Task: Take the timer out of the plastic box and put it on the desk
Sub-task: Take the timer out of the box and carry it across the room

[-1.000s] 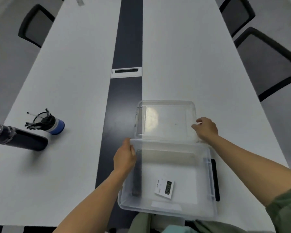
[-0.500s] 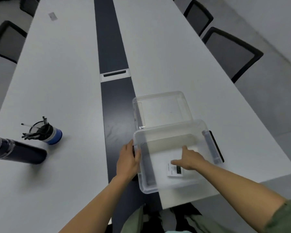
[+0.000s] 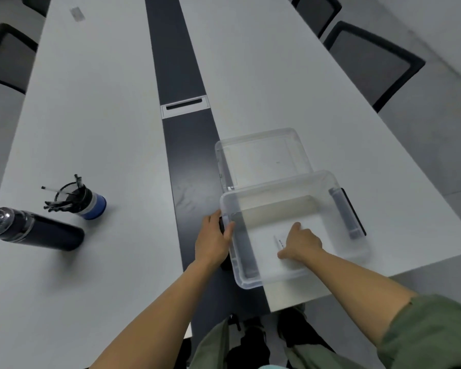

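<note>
A clear plastic box (image 3: 354,251) sits open at the near edge of the white desk (image 3: 96,129). Its clear lid (image 3: 261,155) lies flat just behind it. My right hand (image 3: 301,243) is down inside the box, fingers closed around the small white timer (image 3: 277,242); only the timer's left edge shows, tipped up off the box floor. My left hand (image 3: 214,239) grips the box's left rim and handle, thumb over the edge.
A dark bottle (image 3: 35,230) lies on its side at the left, next to a blue-based pen cup (image 3: 85,202). A dark strip (image 3: 181,75) with a cable hatch (image 3: 184,106) runs down the desk's middle. Chairs (image 3: 367,59) stand along both sides.
My right hand went from the lid into the box, closed over the timer and tipped it up on edge. My left hand stayed on the box's left rim. The view shifted left.
</note>
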{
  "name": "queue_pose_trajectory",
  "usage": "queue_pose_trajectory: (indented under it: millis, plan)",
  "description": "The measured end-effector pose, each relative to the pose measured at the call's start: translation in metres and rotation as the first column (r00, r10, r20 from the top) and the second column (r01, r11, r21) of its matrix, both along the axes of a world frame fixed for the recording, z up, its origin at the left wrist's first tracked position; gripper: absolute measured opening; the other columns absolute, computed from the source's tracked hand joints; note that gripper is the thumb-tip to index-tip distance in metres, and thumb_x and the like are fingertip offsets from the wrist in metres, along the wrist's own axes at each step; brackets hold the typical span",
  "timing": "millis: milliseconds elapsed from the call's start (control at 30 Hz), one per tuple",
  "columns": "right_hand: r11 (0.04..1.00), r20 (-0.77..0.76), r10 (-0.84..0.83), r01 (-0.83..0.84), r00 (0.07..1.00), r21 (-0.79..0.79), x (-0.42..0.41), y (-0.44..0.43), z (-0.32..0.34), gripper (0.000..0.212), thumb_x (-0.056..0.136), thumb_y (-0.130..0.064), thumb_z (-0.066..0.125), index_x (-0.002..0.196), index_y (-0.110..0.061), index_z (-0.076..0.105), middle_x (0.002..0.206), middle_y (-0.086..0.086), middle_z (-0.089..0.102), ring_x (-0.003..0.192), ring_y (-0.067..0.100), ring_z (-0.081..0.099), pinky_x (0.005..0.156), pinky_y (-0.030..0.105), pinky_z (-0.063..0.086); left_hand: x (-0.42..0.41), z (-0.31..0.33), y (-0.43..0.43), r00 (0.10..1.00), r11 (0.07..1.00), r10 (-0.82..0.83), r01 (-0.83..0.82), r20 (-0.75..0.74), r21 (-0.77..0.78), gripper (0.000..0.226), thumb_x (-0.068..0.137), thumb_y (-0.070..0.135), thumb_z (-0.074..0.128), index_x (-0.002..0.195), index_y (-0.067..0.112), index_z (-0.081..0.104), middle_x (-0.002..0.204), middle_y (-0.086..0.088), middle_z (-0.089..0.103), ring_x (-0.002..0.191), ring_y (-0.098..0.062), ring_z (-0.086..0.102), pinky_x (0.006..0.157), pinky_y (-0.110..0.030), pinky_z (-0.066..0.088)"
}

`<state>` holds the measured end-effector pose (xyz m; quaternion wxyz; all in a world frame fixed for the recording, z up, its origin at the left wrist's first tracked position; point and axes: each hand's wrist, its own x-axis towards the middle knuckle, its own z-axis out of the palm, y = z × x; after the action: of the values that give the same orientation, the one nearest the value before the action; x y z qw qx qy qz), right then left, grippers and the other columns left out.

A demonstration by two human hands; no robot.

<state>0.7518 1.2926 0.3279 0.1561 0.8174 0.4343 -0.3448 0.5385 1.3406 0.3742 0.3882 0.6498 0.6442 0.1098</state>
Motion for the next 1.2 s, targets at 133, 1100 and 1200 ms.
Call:
queue_pose_trajectory:
  millis: [133,1100,1200]
  plan:
    - [0.991,-0.005,0.011,-0.010,1.000,0.134,0.015,-0.002,0.025,0.083,0.064,-0.048,0.077,0.128,-0.007,0.044,0.124,0.013,0.046,0.109,0.028,0.051,0.075,0.030,0.043,-0.002,0.000,0.007,1.000,0.999,-0.004,0.004,0.005,-0.047,0.052,0.092,0.044,0.055,0.136,0.017,0.045,0.134,-0.005,0.049,0.107,-0.023,0.059,0.090,-0.039,0.053]
    - [0.608,-0.623,-0.194,0.591,0.758,0.530,0.333,-0.257,0.176,0.084,0.067,0.004,0.076,0.133,-0.034,0.041,0.102,0.010,0.064,0.085,0.026,0.066,0.060,0.031,0.057,0.414,0.127,-0.150,0.743,0.824,-0.376,0.541,0.554,-0.167,0.019,0.084,0.007,0.072,0.099,-0.004,0.070,0.088,-0.019,0.072,0.063,-0.018,0.060,0.061,-0.027,0.051]
    - [0.572,-0.701,-0.193,0.660,0.686,0.488,0.373,-0.292,0.180,0.082,0.070,0.008,0.076,0.134,-0.029,0.042,0.104,0.013,0.064,0.082,0.022,0.065,0.063,0.033,0.057,0.459,0.126,-0.180,0.731,0.814,-0.337,0.543,0.593,-0.206,0.006,0.084,0.002,0.069,0.088,-0.002,0.071,0.083,-0.016,0.071,0.064,-0.020,0.060,0.060,-0.026,0.053]
